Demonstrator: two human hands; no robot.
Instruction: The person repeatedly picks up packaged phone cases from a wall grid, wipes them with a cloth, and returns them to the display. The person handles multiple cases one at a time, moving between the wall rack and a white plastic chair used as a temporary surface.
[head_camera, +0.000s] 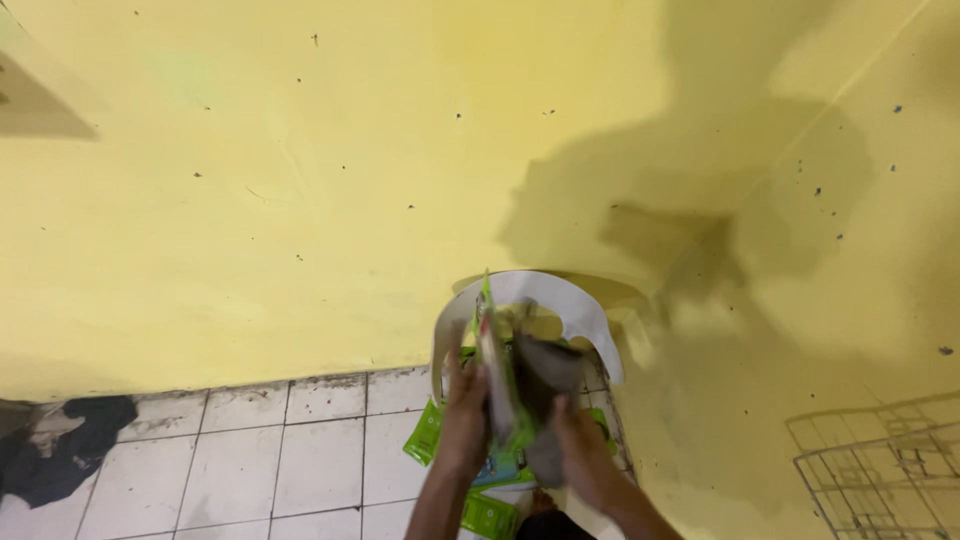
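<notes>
My left hand (463, 415) grips an upright green plastic bag (497, 370) by its edge. My right hand (583, 452) holds a grey piece of cloth (545, 385) that sits in or against the bag's mouth; I cannot tell how far in it is. Both hands are held over a white plastic chair (590, 318) that stands against the yellow wall. More green packets (425, 433) lie on the chair seat under my hands.
The yellow wall (300, 180) fills most of the view. A white tiled floor (260, 460) lies at the lower left with a dark cloth heap (65, 445) on it. A wire rack (880, 470) stands at the lower right.
</notes>
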